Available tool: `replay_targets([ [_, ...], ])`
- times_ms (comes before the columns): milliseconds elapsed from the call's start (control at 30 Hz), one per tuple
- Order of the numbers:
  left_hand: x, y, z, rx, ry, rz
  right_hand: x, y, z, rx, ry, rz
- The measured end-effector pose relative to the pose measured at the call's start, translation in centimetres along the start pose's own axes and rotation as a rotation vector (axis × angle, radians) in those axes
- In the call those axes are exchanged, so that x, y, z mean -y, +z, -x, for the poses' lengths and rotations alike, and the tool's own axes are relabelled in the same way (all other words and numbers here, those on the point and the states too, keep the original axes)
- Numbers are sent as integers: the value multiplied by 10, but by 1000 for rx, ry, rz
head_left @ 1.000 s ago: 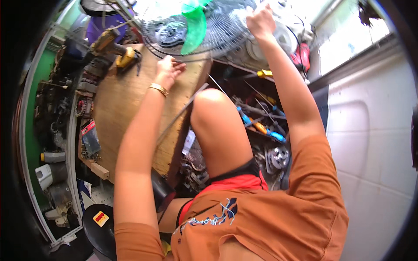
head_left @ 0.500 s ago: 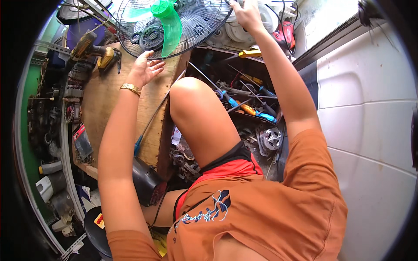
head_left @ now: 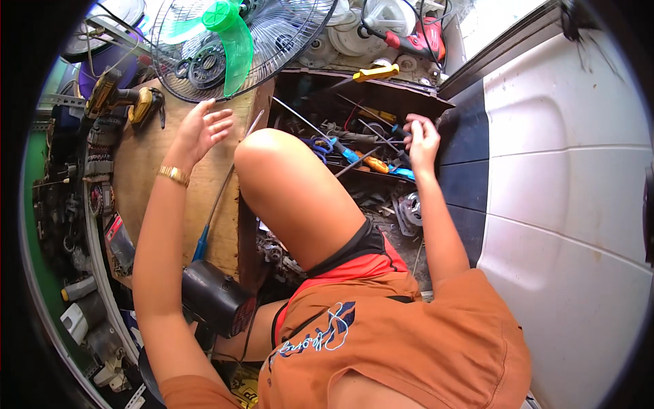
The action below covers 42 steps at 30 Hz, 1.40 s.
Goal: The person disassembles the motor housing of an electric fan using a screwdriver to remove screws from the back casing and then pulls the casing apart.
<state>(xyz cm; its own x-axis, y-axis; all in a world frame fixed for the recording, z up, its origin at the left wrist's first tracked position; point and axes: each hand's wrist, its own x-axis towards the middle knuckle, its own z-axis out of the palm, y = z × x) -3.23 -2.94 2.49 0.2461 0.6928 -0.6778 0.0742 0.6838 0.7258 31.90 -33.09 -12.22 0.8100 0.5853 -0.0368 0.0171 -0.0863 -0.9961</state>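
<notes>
A fan with green blades [head_left: 238,65] and a black wire guard [head_left: 293,44] stands at the far left. My left hand [head_left: 203,133] is open, palm up, its fingertips close under the guard's lower rim; whether they touch it I cannot tell. My right hand [head_left: 424,144] hovers over the right side of the dark tool box [head_left: 306,85], fingers loosely bent and apart, nothing visible in them. Close to those fingers is a screwdriver with a dark blue handle [head_left: 400,131]. Orange-handled [head_left: 375,163] and blue-handled tools [head_left: 402,173] lie below.
A yellow and black cordless drill [head_left: 139,105] lies on the wooden table [head_left: 160,184]. A long screwdriver [head_left: 202,242] leans by the table's edge, above a black motor housing [head_left: 216,296]. A red power tool [head_left: 415,44] sits at the back. A white panel [head_left: 565,198] borders the right.
My right hand has left the fan guard's upper right rim and come down over the tool box. My left hand stays beneath the guard. The whole view has shifted slightly.
</notes>
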Motion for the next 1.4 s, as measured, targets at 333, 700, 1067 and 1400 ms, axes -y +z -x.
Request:
replay_targets([
  [333, 10, -43, 166, 89, 495, -956, -77, -33, 96, 271, -407, 733],
  [700, 71, -80, 314, -270, 604, -1346, -51, -26, 50, 141, -463, 715],
  [1067, 160, -58, 332, -386, 562, -1610, -30, 86, 29, 351, -627, 491],
  [1400, 181, -65, 320, -601, 808, -1481, -71, 184, -61, 979, 198, 1156],
])
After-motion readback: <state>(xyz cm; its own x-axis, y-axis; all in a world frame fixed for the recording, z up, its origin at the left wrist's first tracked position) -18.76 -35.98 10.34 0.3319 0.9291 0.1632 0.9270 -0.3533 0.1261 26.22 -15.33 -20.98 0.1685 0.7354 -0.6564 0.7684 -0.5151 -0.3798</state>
